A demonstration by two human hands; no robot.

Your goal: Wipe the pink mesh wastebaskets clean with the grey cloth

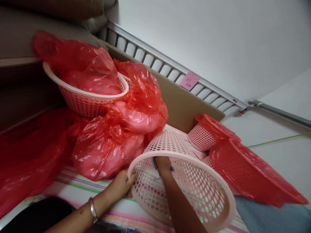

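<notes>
A pale pink plastic mesh basket (pixel 181 156) lies tilted on its side with its wide mouth toward me. My left hand (pixel 122 185) is closed on the left part of its rim, the thumb over the edge. A silver bangle circles that wrist. My right hand (pixel 164 163) reaches deep inside the basket, closed on a bluish-purple cloth (pixel 155 162) pressed near the inner wall. The fingers there are partly hidden, and only small bits of the cloth show around them.
Filled red plastic bags (pixel 109 149) lie left of the basket. Behind them stands another pink basket (pixel 85 94) stuffed with red plastic. Red-lined baskets (pixel 250 171) lean at the right. A striped sheet (pixel 80 183) covers the surface; a metal rail (pixel 155 53) bears a pink note (pixel 190 80).
</notes>
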